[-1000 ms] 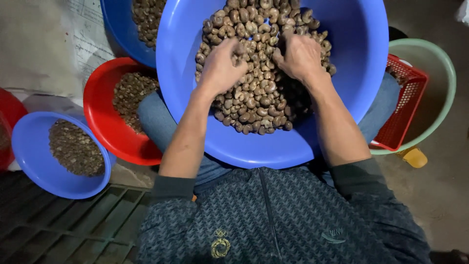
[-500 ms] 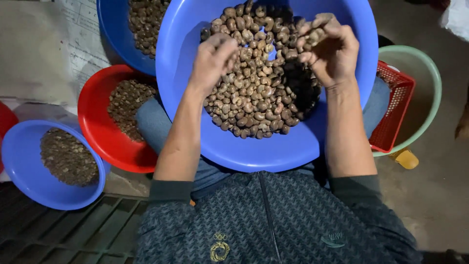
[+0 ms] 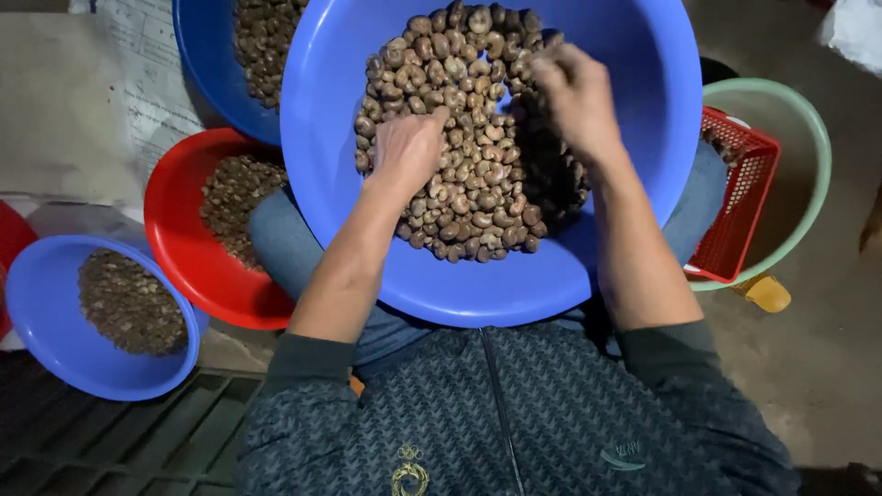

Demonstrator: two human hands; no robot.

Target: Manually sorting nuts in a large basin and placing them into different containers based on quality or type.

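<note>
Seen from above, left to right: a small blue bowl of dark nuts sits beside a red bowl with more. A large blue basin rests on the person's lap, heaped with brown cashew nuts. The left hand lies palm down on the heap, fingers curled — whether it grips any nuts cannot be told. The right hand hovers over the pile's far side, fingers loosely bent, grip unclear. Further right, a red basket sits inside a green tub.
</note>
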